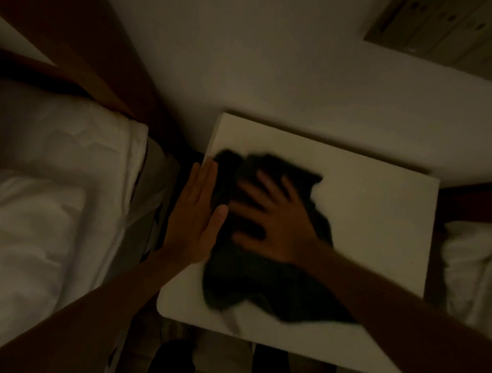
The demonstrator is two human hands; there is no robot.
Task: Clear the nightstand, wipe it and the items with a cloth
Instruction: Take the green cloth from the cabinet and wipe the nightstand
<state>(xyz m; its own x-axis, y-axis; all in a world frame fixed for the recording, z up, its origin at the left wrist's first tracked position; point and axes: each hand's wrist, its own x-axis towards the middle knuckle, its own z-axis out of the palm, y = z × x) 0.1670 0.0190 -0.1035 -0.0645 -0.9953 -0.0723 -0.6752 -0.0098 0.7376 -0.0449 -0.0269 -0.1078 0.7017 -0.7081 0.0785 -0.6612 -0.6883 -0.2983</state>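
The room is dim. A white square nightstand (375, 223) fills the middle of the head view, its top bare apart from a dark cloth (261, 285). My right hand (274, 219) lies flat on the cloth with fingers spread, pressing it onto the left half of the top. My left hand (194, 212) rests on the nightstand's left edge, its straight fingers together and pointing away from me, touching the side of the cloth. The image is blurred around the cloth.
A bed with white bedding (50, 203) and a brown headboard (108, 71) sits close on the left. More white bedding (476, 266) lies on the right. A pale wall (275, 58) stands behind the nightstand. My legs (176, 361) are below its front edge.
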